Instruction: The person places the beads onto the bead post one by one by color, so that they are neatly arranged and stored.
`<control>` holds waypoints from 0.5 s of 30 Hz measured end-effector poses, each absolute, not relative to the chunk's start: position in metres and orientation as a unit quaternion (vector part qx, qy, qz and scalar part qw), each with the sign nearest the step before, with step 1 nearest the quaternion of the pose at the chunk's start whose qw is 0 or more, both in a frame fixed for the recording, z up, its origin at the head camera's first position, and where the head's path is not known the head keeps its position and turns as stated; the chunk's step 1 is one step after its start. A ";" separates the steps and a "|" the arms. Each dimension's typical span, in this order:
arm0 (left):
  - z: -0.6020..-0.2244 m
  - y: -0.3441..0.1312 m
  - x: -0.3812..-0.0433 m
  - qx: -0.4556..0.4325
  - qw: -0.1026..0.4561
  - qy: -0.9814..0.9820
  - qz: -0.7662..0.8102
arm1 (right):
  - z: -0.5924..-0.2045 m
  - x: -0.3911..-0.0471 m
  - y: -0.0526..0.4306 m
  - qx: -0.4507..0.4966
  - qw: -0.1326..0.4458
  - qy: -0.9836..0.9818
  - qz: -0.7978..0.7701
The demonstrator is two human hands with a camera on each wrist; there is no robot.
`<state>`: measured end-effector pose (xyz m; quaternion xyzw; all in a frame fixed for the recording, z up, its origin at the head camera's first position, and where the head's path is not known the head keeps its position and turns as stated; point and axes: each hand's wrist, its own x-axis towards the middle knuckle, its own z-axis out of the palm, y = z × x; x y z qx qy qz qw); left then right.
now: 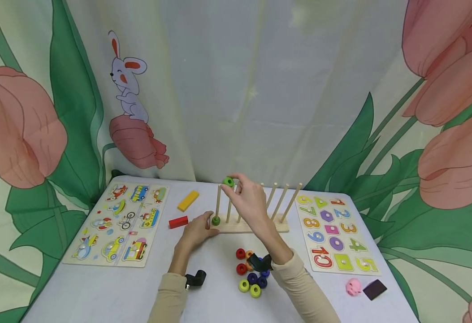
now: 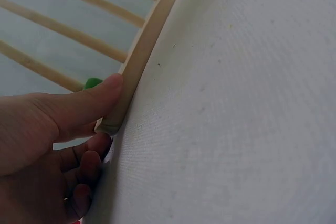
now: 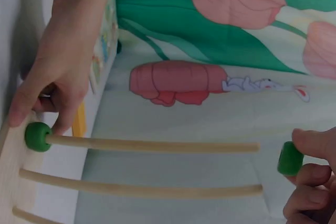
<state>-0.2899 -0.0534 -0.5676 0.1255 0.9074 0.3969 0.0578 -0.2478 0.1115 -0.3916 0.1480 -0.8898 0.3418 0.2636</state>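
My right hand (image 1: 248,197) pinches a green bead (image 1: 228,181) between thumb and fingers, up near the top of the leftmost peg (image 1: 218,202). In the right wrist view the held bead (image 3: 290,159) is just off that peg's tip. A second green bead (image 1: 216,220) sits at the foot of the same peg, on the wooden base (image 1: 244,228). With thumb and fingers my left hand (image 1: 197,231) grips the base's left end; the left wrist view shows the thumb (image 2: 100,98) along its side. The other pegs (image 1: 284,202) stand bare.
Loose red, orange, blue and yellow-green beads (image 1: 255,290) lie in front of the base. A vehicle puzzle board (image 1: 119,224) is at left, a number board (image 1: 336,233) at right. Red (image 1: 178,222) and yellow blocks (image 1: 188,200), a pink pig (image 1: 353,287) and a dark block (image 1: 374,290) lie around.
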 end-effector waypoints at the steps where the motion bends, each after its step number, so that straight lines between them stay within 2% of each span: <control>1: -0.568 -0.054 -0.290 0.124 0.058 0.907 0.398 | -0.391 -0.251 0.108 0.149 0.260 -0.894 0.335; 10: -0.564 -0.053 -0.290 0.119 0.059 0.910 0.392 | -0.407 -0.260 0.093 0.144 0.242 -0.922 0.266; 15: -0.565 -0.052 -0.290 0.119 0.056 0.911 0.390 | -0.421 -0.243 0.111 0.149 0.273 -0.894 0.323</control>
